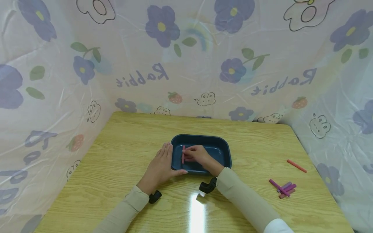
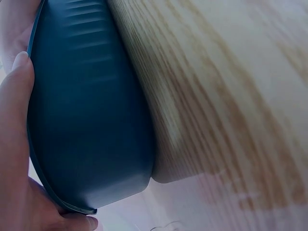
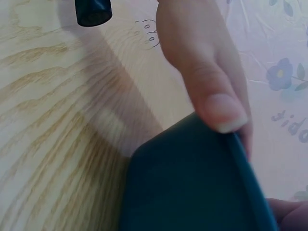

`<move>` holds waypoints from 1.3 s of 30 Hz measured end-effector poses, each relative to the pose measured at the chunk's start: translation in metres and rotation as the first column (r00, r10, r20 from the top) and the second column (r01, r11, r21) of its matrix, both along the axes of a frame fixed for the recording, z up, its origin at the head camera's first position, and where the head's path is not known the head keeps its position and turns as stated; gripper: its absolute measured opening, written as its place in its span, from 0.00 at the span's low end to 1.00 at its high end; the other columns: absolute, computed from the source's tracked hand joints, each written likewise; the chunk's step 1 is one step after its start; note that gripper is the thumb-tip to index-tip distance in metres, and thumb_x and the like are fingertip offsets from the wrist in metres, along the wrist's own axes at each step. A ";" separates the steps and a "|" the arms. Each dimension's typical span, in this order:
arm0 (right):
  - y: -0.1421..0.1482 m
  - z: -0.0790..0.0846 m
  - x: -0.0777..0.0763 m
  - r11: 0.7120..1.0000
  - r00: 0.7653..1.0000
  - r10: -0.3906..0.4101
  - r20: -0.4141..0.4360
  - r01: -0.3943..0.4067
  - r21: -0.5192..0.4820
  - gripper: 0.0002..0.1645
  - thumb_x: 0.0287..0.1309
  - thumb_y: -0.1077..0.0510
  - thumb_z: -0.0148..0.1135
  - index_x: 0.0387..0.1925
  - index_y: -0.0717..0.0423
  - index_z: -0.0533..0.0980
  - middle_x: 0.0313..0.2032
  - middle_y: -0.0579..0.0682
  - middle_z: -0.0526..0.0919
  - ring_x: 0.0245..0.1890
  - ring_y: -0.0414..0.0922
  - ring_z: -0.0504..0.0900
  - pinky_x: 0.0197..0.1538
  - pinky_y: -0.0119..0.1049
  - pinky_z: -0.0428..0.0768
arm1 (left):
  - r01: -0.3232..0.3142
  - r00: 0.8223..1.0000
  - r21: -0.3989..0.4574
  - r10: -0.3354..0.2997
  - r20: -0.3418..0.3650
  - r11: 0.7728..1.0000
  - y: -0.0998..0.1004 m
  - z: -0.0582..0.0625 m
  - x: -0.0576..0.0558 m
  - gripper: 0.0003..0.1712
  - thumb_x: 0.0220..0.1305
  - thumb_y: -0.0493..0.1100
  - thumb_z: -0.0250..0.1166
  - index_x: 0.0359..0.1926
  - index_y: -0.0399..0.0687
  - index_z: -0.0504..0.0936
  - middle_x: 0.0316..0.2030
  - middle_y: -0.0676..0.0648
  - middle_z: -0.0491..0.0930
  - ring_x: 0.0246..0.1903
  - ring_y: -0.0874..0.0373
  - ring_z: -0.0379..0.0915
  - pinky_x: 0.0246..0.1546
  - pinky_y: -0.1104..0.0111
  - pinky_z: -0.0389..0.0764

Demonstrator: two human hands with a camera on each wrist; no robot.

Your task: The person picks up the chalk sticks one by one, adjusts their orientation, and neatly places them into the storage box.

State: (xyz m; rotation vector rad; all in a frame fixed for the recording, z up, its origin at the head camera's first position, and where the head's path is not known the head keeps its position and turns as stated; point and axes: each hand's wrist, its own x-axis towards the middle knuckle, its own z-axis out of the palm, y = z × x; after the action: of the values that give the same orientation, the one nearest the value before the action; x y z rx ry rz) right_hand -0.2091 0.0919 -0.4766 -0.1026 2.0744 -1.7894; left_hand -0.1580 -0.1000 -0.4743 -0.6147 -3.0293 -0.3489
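Tray (image 1: 217, 153), blue, sat at twelve o'clock. Right hand (image 1: 201, 155) pinched a pink stick (image 1: 183, 159) inside the tray's nine o'clock end; left hand (image 1: 161, 165), fingers straight, braced that side. Work seemed barely begun: five loose sticks (image 1: 279, 188) lay outside, toward four o'clock.

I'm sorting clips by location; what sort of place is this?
Probably a screened-off tabletop workspace: pale purple-flowered hanging sheets, a light wood-grain table, and a dark-blue rectangular tray.

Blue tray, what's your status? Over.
Left hand touching left end of blue tray. Right hand pinching red stick inside. Other sticks off right, outside. No obstruction seen.
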 end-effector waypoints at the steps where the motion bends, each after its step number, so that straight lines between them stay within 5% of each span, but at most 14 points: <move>1: -0.001 -0.001 -0.001 1.000 1.000 0.003 -0.001 -0.003 0.005 0.20 0.63 0.58 0.57 0.47 0.72 0.76 0.38 0.62 0.83 0.36 0.50 0.84 0.41 0.41 0.81 | 0.000 1.000 0.004 0.000 -0.002 1.000 0.000 0.000 0.000 0.72 0.41 0.87 0.41 0.71 0.36 0.43 0.70 0.38 0.46 0.70 0.50 0.34 0.67 0.56 0.48; 39: -0.007 -0.014 -0.008 0.991 0.993 -0.091 0.081 0.082 0.105 0.13 0.61 0.61 0.57 0.41 0.69 0.80 0.30 0.56 0.84 0.29 0.44 0.84 0.36 0.37 0.82 | 0.005 1.000 0.024 -0.005 -0.021 1.000 0.000 0.001 0.001 0.72 0.42 0.86 0.43 0.71 0.35 0.44 0.70 0.37 0.46 0.70 0.48 0.36 0.66 0.56 0.51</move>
State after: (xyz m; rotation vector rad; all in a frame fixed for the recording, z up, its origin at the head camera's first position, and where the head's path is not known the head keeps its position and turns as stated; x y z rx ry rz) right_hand -0.2175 0.0849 -0.4904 0.0916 2.1333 -1.7025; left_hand -0.1566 -0.1002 -0.4735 -0.6206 -2.9995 -0.3757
